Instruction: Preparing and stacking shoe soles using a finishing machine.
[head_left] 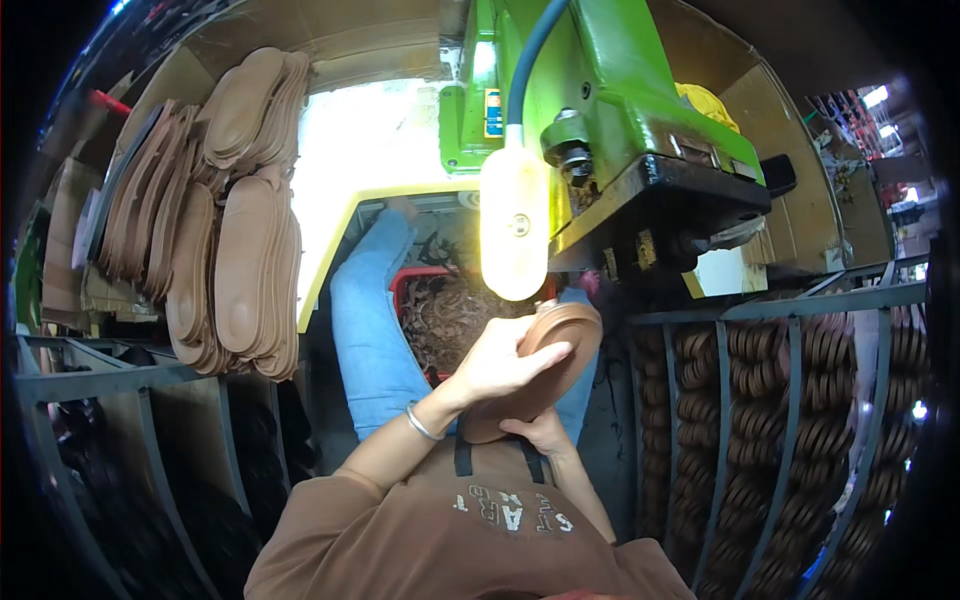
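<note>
A brown shoe sole (574,352), with layered edges at its far end that may belong to more than one sole, is held tilted above my lap. Around its middle is my left hand (503,360), closed, with the thumb lying across the upper face and a bracelet on the wrist. My right hand (541,431) grips the near end, thumb on top and the other fingers mostly hidden underneath. Just beyond the sole hangs a bright lamp (515,235) on a blue-grey cable.
A green machine (625,85) with a dark overhanging head (660,205) stands ahead to the right. Stacked brown soles (250,265) lie at the left. Between my knees sits a red bin (408,325) of brown scraps. Metal racks flank me; the right rack (720,400) holds many soles.
</note>
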